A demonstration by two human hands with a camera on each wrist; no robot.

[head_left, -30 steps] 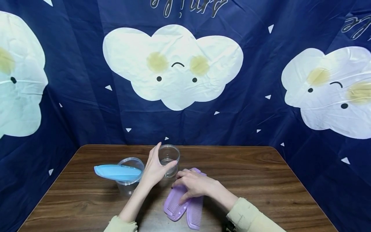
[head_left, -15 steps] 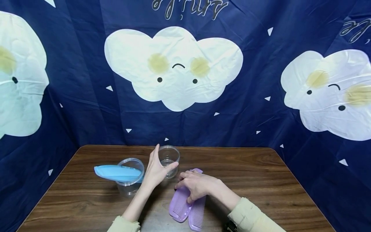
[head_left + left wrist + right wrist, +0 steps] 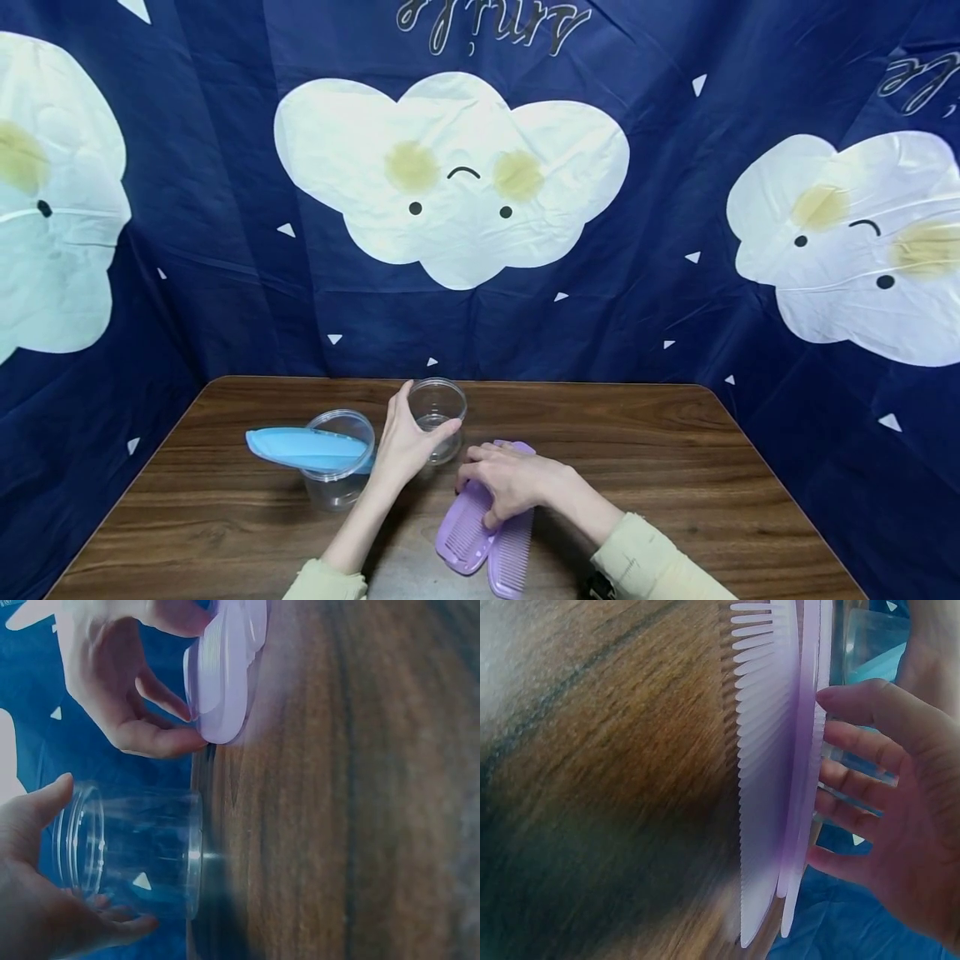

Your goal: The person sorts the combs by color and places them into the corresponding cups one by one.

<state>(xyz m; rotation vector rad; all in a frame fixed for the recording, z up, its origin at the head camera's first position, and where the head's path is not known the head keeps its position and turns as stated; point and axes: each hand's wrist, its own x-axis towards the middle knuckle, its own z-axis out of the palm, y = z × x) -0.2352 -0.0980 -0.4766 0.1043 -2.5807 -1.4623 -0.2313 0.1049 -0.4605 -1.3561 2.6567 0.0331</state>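
My left hand (image 3: pixel 405 437) holds a clear plastic jar (image 3: pixel 441 400) near its rim, thumb on one side and fingers on the other. The jar stands upright on the table. My right hand (image 3: pixel 510 482) is over the overlapping purple combs (image 3: pixel 463 537), its thumb and fingertips on the upper one. In the right wrist view the thumb and curled fingers meet the edge of the purple combs (image 3: pixel 804 750), and a wide-toothed one lies beneath. The left wrist view shows the fingertips gripping the rounded end of the upper comb (image 3: pixel 225 690). How many combs are stacked is unclear.
A second clear jar (image 3: pixel 330 492) stands to the left of my left forearm. Long light blue pieces (image 3: pixel 300 448) lie slanted in its mouth and stick out leftward. The brown wooden table (image 3: pixel 645 467) ends at a dark blue cloth (image 3: pixel 660 317) printed with clouds.
My right hand has shifted slightly right, and the purple combs have slid with it, the upper one lying closer over the other. My left hand stays at the jar.
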